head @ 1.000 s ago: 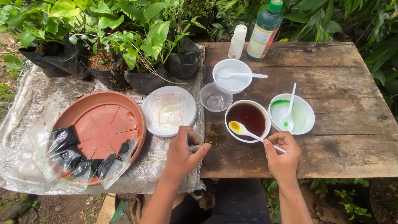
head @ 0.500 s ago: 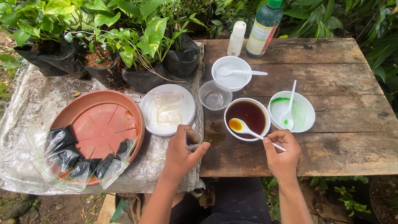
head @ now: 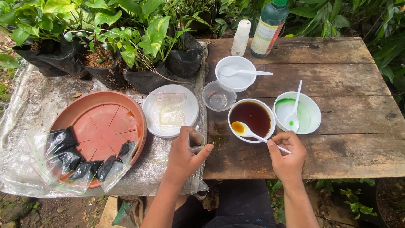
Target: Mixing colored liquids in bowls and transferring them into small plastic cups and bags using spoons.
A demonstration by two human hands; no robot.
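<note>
A: Your left hand (head: pixel 185 154) is wrapped around a small clear cup (head: pixel 196 140), thumb and fingers pinching it, a little dark liquid inside. It sits just left of the dark bowl (head: pixel 252 120), at the desk (head: pixel 337 152) edge.

B: And the right?

A: Your right hand (head: pixel 287 157) pinches the handle of a white spoon (head: pixel 249 131); its scoop rests on the near rim of that bowl, holding yellowish-brown liquid.

B: Risks?

A: The spoon is shallow and loaded. My guess: tilt it on the way to the cup and it drips on the rough, weathered planks. The cup mouth is narrow, so you could easily miss it. The cup looks like thin plastic, so a hard squeeze could buckle it.

B: Around you?

A: Beyond your right hand is a white bowl (head: pixel 297 113) with a green smear and its own spoon. Ahead of the left hand is a white plate (head: pixel 170 110) carrying a clear sachet. Far left lies a terracotta saucer (head: pixel 99 126), round and ribbed, with small black-filled bags. All that sits on crinkled plastic sheet (head: pixel 33 105).
</note>
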